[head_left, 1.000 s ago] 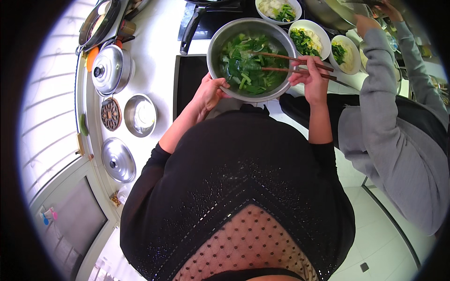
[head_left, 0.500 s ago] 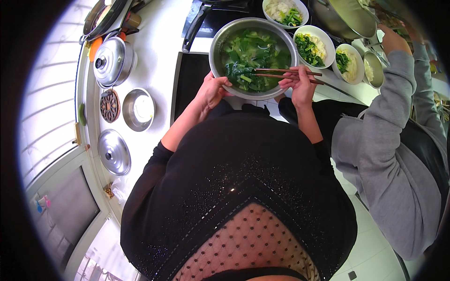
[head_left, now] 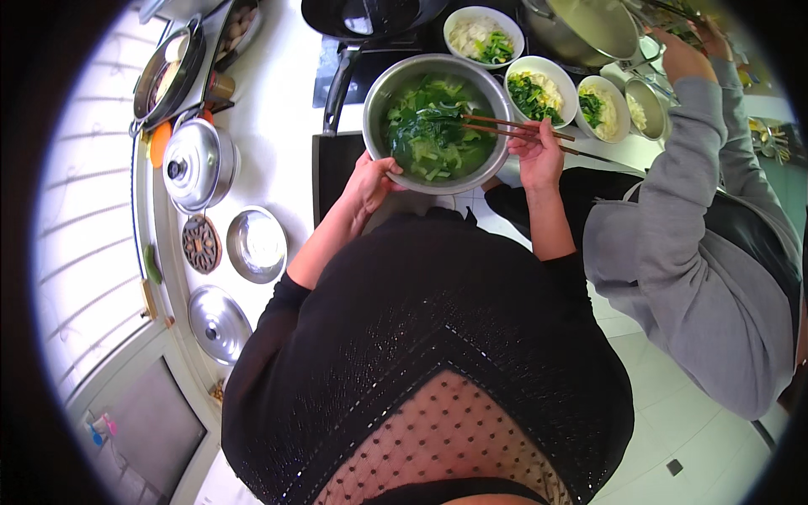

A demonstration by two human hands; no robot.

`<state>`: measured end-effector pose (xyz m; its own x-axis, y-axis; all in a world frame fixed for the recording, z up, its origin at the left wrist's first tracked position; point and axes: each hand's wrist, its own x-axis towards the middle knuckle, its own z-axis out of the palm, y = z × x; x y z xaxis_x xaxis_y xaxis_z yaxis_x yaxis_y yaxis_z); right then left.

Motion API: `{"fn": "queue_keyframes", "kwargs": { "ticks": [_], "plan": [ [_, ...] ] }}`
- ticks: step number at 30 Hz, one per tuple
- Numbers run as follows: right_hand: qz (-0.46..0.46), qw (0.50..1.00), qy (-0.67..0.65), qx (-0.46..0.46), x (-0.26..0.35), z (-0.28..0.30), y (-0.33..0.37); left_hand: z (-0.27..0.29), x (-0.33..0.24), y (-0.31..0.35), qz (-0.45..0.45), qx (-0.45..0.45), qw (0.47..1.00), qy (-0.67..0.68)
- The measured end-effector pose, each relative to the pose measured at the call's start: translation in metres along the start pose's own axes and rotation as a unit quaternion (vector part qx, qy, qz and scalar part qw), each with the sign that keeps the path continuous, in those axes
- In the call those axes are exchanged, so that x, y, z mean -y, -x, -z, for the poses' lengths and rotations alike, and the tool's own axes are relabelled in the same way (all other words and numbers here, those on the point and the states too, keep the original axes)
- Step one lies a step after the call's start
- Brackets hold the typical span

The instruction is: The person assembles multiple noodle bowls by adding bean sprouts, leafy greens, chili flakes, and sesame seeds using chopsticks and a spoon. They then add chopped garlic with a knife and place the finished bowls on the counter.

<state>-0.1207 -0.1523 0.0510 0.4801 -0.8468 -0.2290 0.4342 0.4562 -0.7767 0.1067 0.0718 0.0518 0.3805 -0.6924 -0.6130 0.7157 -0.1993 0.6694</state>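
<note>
The pale counter (head_left: 273, 139) bears a lidded pot (head_left: 202, 166), openwork trivet (head_left: 202, 245), bowl (head_left: 257, 244) and loose lid (head_left: 220, 325) (both shiny).

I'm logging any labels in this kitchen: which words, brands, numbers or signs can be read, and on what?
None can be read.
No lettering shows on the steel basin, chopsticks, white bowls or lidded pot.
The small brown container is too blurred to tell.

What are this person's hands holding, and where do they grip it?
The left hand holds the metal bowl by its rim, at the near left side. The right hand holds the brown chopsticks toward their back ends.
</note>
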Motion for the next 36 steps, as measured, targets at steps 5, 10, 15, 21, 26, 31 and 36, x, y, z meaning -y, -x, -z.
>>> {"fn": "queue_keyframes", "kwargs": {
  "ticks": [5,10,15,21,26,31,36],
  "plan": [
    [0.050,0.998,-0.023,-0.032,0.020,-0.007,-0.024,0.006,-0.003,-0.014,0.001,0.012,1.000,0.013],
    [0.177,0.983,-0.004,-0.049,0.054,-0.032,-0.057,0.008,-0.006,-0.027,-0.006,0.011,1.000,0.020],
    [0.267,0.953,0.139,-0.023,0.062,-0.069,-0.097,0.011,-0.007,-0.034,-0.003,0.003,1.000,0.008],
    [0.207,0.913,0.347,0.047,0.052,-0.092,-0.127,0.013,-0.007,-0.036,0.009,0.003,1.000,0.020],
    [0.235,0.913,0.328,0.060,0.063,-0.085,-0.122,0.010,-0.008,-0.035,0.008,-0.009,0.999,0.038],
    [0.268,0.908,0.313,0.072,0.059,-0.086,-0.119,0.009,-0.008,-0.031,-0.001,-0.013,1.000,0.025],
    [0.224,0.914,0.333,0.061,0.074,-0.099,-0.111,0.007,-0.009,-0.036,-0.004,-0.010,1.000,0.027]
  ]
}}
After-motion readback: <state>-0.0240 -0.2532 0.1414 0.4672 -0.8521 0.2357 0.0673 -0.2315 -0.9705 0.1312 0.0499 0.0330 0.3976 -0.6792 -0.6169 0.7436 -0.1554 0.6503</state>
